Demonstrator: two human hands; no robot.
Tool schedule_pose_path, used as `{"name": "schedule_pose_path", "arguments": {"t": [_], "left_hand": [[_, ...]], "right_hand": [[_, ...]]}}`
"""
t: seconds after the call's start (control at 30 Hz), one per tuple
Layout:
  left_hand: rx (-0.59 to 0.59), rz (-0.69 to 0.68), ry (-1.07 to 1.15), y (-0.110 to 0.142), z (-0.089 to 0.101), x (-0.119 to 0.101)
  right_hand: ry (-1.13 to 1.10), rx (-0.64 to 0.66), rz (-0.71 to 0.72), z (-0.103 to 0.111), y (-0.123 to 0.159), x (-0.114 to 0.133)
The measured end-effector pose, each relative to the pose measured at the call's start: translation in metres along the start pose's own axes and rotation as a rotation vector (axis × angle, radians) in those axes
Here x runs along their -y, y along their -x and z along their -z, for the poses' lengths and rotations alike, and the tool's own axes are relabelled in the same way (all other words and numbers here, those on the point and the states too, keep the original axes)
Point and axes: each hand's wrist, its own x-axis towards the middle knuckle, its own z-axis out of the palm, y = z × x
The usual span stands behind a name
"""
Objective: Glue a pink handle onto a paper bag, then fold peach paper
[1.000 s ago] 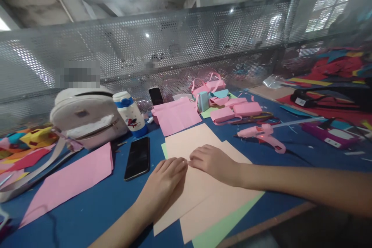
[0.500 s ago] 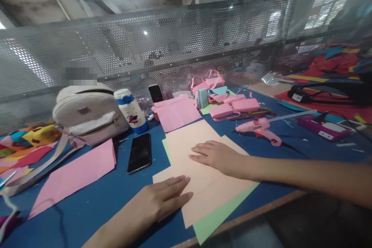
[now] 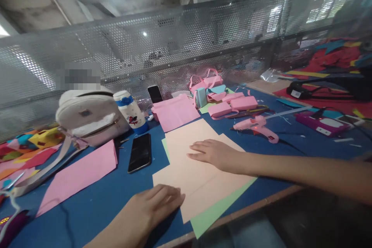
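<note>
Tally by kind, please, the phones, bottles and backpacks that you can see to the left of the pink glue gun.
Phones: 2
Bottle: 1
Backpack: 1
Total: 4

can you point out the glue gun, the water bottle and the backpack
glue gun (image 3: 258, 124): head view, on its pink body
water bottle (image 3: 134, 115): head view, on its white side, below the blue band
backpack (image 3: 87, 113): head view, on its pale front
</note>
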Motion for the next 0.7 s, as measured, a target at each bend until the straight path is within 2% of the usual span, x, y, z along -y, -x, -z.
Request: {"name": "schedule_pose_path", "arguments": {"t": [0.1, 0.2, 0.43, 0.7], "left_hand": [[0.000, -0.001, -0.090, -0.023, 0.007, -0.010], [0.054, -0.010, -0.207, -0.048, 0.010, -0.015], [0.052, -0.107, -0.337, -0.097, 0.000, -0.016], [0.025, -0.170, -0.310, -0.129, 0.000, -0.022]], "right_hand": [[-0.002, -0.008, -0.001, 0.002, 0.000, 0.001], [0.007, -0.012, -0.008, 0.004, -0.001, 0.003], [0.016, 0.040, 0.080, 0.021, -0.004, -0.005], [0.013, 0.161, 0.228, 0.050, -0.043, -0.022]]}}
